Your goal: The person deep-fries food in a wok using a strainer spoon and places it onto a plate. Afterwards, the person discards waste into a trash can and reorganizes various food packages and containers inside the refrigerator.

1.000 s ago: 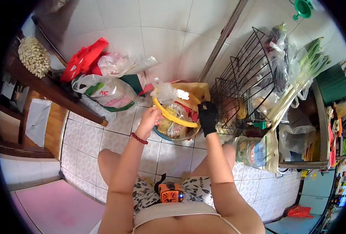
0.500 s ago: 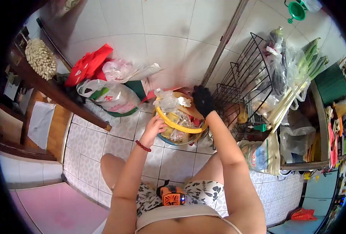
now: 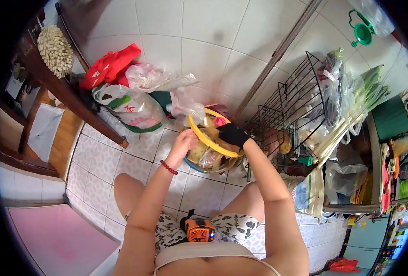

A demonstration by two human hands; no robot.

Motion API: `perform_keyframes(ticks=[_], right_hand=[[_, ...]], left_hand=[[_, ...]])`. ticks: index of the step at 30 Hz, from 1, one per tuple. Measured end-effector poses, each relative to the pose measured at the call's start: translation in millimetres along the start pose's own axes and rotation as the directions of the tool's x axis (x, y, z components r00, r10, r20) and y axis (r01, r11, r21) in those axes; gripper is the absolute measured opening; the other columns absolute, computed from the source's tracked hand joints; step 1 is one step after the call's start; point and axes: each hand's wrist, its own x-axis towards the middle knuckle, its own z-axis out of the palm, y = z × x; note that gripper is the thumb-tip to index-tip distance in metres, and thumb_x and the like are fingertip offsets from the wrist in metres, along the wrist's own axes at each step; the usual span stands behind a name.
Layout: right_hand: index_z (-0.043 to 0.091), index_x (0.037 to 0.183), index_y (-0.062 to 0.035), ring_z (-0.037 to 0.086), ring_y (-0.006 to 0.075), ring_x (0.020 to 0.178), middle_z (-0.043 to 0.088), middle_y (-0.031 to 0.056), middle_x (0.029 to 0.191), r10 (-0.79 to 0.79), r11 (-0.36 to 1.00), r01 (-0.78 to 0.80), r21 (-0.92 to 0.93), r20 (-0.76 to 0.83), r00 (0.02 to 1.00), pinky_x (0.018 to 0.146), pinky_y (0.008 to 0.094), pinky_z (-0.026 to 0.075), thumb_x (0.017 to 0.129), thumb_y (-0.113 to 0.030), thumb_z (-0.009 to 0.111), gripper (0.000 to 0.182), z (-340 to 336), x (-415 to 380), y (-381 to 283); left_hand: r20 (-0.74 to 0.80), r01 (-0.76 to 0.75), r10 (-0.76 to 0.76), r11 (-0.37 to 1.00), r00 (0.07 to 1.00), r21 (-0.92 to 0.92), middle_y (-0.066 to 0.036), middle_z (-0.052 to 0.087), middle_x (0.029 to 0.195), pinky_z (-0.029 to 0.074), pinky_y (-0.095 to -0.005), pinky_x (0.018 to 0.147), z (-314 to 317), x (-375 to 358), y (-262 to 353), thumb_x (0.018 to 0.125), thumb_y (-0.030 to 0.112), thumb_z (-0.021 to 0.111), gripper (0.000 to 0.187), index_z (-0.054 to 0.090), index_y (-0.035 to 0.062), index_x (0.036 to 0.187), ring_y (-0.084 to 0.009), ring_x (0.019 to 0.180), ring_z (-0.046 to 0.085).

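A trash bin with a blue rim [image 3: 191, 164] stands on the tiled floor, filled with crumpled clear plastic and other waste [image 3: 208, 158]. A yellow ring [image 3: 219, 148] sits tilted across its top. My left hand [image 3: 184, 143], bare with a red bead bracelet [image 3: 168, 167], has its fingers curled against the ring's left side. My right hand [image 3: 234, 136], in a black glove, reaches inside the ring over the waste, its fingertips hidden. Beside its fingers is a small pink scrap [image 3: 219, 121]. A clear plastic bag [image 3: 189, 109] hangs over the bin's far left edge.
Plastic bags [image 3: 128, 108] and a red bag [image 3: 111, 66] lie left of the bin. On the right stands a black wire rack [image 3: 300, 103] with bagged vegetables and scallions [image 3: 372, 87]. A wooden post [image 3: 93, 108] slants down on the left.
My right hand has moved from the bin's far right edge inward over the waste. The brown flap and white scrap no longer show on top; clear plastic has shifted left. The view has turned slightly.
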Motion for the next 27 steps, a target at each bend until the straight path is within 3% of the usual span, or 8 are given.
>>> perform_keyframes(ticks=[3, 9, 14, 16, 17, 20, 22, 27], right_hand=[[0.062, 0.114, -0.0082, 0.062, 0.0197, 0.085, 0.067, 0.009, 0.094, 0.089, 0.853, -0.132, 0.505, 0.108, 0.99, 0.078, 0.0343, 0.049, 0.085, -0.02, 0.058, 0.031, 40.9, 13.6, 11.3], [0.056, 0.121, -0.007, 0.061, 0.0183, 0.091, 0.065, 0.0073, 0.102, 0.084, 0.594, -0.389, 0.704, 0.426, 0.901, 0.082, 0.0323, 0.049, 0.091, -0.029, 0.051, 0.037, 35.7, 9.4, 11.2], [0.051, 0.126, -0.006, 0.06, 0.0151, 0.093, 0.064, 0.0052, 0.105, 0.054, -0.081, -0.617, 0.783, 0.622, 0.781, 0.084, 0.0292, 0.048, 0.097, -0.037, 0.044, 0.043, 31.2, -18.0, 17.5], [0.053, 0.123, -0.0047, 0.06, 0.0179, 0.098, 0.062, 0.0091, 0.114, -0.047, 0.057, -0.469, 0.881, 0.472, 0.88, 0.086, 0.0319, 0.048, 0.093, -0.045, 0.052, 0.05, 0.6, -49.2, -9.3], [0.053, 0.124, -0.0043, 0.06, 0.022, 0.098, 0.062, 0.0118, 0.112, -0.073, 0.463, -0.21, 0.861, 0.273, 0.959, 0.085, 0.0333, 0.048, 0.088, -0.042, 0.059, 0.052, 7.2, -62.5, -13.1], [0.054, 0.123, -0.0027, 0.06, 0.032, 0.097, 0.062, 0.0173, 0.107, -0.108, 0.958, 0.096, 0.27, 0.032, 0.994, 0.083, 0.0369, 0.048, 0.08, -0.035, 0.07, 0.056, -16.7, -84.2, -49.6], [0.058, 0.113, -0.0013, 0.058, 0.0394, 0.092, 0.062, 0.0203, 0.099, 0.062, 0.993, -0.074, -0.094, -0.123, 0.99, 0.079, 0.0395, 0.049, 0.078, -0.029, 0.071, 0.046, -25.1, -82.7, -48.9], [0.059, 0.113, -0.0047, 0.058, 0.0336, 0.09, 0.061, 0.0141, 0.096, 0.287, 0.878, -0.472, -0.072, -0.709, 0.643, 0.08, 0.0421, 0.048, 0.079, -0.022, 0.066, 0.038, -68.5, -58.0, -65.0]], left_hand=[[-0.062, -0.196, 0.211, 0.961, 0.975, 0.194, -0.01, 0.061, 0.11, 0.045, -0.0308, 0.088, 4.4, 19.6, -6.8, 0.084, 0.002, 0.046, 0.04, 0.051, 0.0023, 0.124, -0.0191, 0.106, 0.057], [0.138, -0.479, 0.497, 0.668, 0.857, 0.57, -0.015, 0.063, 0.109, 0.045, -0.0361, 0.092, 16.0, 35.0, -57.6, 0.081, -0.006, 0.049, 0.04, 0.054, 0.0049, 0.119, -0.0271, 0.106, 0.059], [0.318, -0.515, 0.505, 0.315, 0.802, 0.797, -0.012, 0.056, 0.124, 0.038, -0.0393, 0.101, 38.3, 18.5, -60.0, 0.078, 0.004, 0.058, 0.044, 0.053, 0.0065, 0.122, -0.0325, 0.117, 0.05], [0.35, -0.484, 0.509, 0.156, 0.787, 0.861, -0.01, 0.055, 0.124, 0.037, -0.0418, 0.099, 37.9, 23.9, -66.8, 0.079, 0.014, 0.062, 0.048, 0.051, 0.0074, 0.125, -0.0284, 0.121, 0.047], [0.364, -0.48, 0.522, 0.101, 0.771, 0.872, -0.009, 0.055, 0.123, 0.037, -0.0425, 0.098, 39.4, 22.5, -62.3, 0.079, 0.016, 0.063, 0.048, 0.051, 0.008, 0.125, -0.0278, 0.12, 0.046], [0.413, -0.445, 0.474, -0.049, 0.778, 0.894, -0.007, 0.055, 0.119, 0.035, -0.0422, 0.097, 38.4, 28.0, -57.9, 0.076, 0.019, 0.064, 0.046, 0.056, 0.0103, 0.121, -0.0256, 0.115, 0.047], [0.396, -0.382, 0.333, -0.11, 0.856, 0.918, -0.008, 0.054, 0.118, 0.034, -0.0411, 0.097, 40.2, 29.5, -53.3, 0.074, 0.017, 0.064, 0.043, 0.059, 0.0109, 0.117, -0.0257, 0.113, 0.047], [0.371, -0.389, 0.364, -0.027, 0.854, 0.921, -0.01, 0.052, 0.114, 0.034, -0.0389, 0.096, 46.6, 23.6, -49.7, 0.071, 0.015, 0.064, 0.038, 0.063, 0.0081, 0.109, -0.0254, 0.116, 0.043]])
